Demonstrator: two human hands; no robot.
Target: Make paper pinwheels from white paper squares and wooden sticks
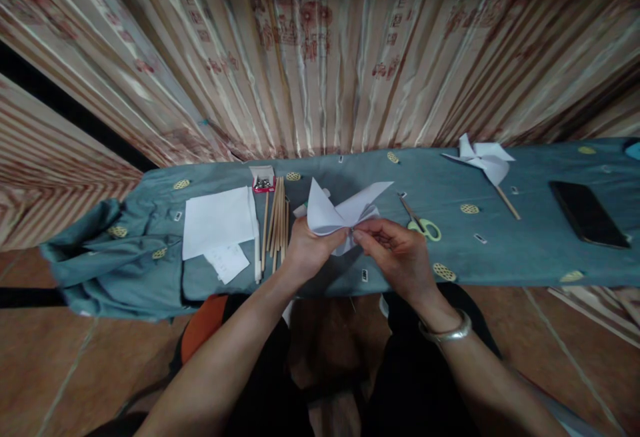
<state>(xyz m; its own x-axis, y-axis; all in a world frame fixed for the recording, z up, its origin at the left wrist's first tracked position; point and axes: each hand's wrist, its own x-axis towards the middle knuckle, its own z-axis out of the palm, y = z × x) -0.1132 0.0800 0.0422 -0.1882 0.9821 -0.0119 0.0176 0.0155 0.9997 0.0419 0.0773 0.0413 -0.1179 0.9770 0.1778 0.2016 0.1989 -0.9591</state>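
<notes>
A white paper pinwheel (345, 214) with folded blades is held above the cloth, close to my body. My left hand (313, 247) grips it from the left, its thumb pressed near the middle. At that middle, the fingers of my right hand (393, 250) are pinched together on a tiny thing, perhaps a pin, too small to make out. A finished-looking pinwheel on a stick (483, 160) lies at the back right. Green-handled scissors (420, 220) rest just beyond my right hand. Left of my hands is a bundle of wooden sticks (279, 217).
A small red box of metal pins (263, 180) sits behind the sticks. Farther left are a stack of white paper (217, 220), a loose paper piece (227, 262) and a white pen (257, 250). A black phone (587, 214) lies right. Curtains (350, 57) hang behind the table.
</notes>
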